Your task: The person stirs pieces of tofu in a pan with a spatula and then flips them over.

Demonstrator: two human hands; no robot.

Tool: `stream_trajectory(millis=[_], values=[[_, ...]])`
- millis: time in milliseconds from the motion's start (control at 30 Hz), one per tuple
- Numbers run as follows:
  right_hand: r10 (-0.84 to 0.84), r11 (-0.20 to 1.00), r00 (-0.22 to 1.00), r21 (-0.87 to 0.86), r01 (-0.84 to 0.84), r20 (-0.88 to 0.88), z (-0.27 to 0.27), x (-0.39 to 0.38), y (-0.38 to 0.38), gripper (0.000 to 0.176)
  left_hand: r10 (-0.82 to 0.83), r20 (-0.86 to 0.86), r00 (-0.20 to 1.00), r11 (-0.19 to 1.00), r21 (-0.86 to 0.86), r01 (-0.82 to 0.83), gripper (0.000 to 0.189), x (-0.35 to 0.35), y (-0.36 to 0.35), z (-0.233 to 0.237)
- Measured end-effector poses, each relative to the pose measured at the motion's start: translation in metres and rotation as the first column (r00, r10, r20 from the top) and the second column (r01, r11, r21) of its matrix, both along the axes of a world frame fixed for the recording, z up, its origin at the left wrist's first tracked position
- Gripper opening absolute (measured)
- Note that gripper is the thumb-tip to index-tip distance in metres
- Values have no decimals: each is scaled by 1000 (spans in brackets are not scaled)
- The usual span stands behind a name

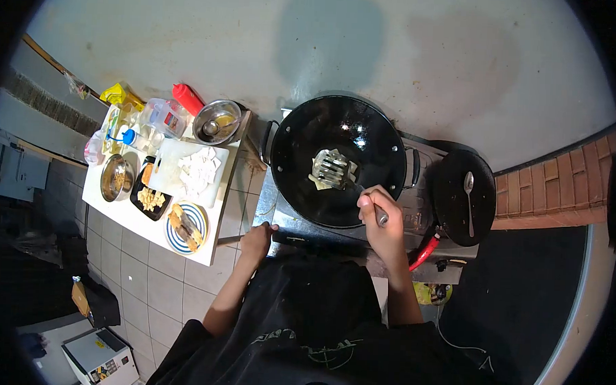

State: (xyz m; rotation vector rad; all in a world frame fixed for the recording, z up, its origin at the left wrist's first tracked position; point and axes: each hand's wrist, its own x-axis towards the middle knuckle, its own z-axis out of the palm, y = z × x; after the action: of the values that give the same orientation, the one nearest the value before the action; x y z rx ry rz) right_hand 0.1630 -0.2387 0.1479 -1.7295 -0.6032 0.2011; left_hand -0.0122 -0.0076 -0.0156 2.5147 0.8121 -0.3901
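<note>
A large black wok [348, 119] sits on the steel stove, with pale, flat food pieces [322, 181] in its bottom. My right hand [382, 219], over the wok's lower right rim, is closed round the handle of a slotted spatula [334, 169]. The spatula's head lies on the pale pieces. My left hand [257, 240] is at the stove's front left corner, below and left of the wok. Its fingers look curled at the edge, and whether they grip anything is hard to make out.
Left, a white table [144, 221] bears a cutting board [213, 189] with white pieces, a striped plate [197, 222], metal bowls [218, 104], a black tray and bottles. Right of the wok lies a black pan [450, 191] with a red handle, a spoon [469, 198] on it.
</note>
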Motion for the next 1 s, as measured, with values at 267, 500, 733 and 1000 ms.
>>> stream_trajectory(millis=[267,500,733,1000], values=[[51,998,997,-42,-48,66,11,-7,-3,13,9,9,1000,1000,6,-9,48,0,-1,-3],[17,999,975,-49,-6,221,12,-11,2,12,17,-29,999,1000,5,-17,46,1,-2,5],[-24,994,956,-97,54,291,13,-10,-7,13,6,-49,999,1000,4,-6,44,3,0,3],[-45,991,954,-110,81,296,20,-5,0,13,11,-20,1000,1000,11,-10,45,1,0,-1]])
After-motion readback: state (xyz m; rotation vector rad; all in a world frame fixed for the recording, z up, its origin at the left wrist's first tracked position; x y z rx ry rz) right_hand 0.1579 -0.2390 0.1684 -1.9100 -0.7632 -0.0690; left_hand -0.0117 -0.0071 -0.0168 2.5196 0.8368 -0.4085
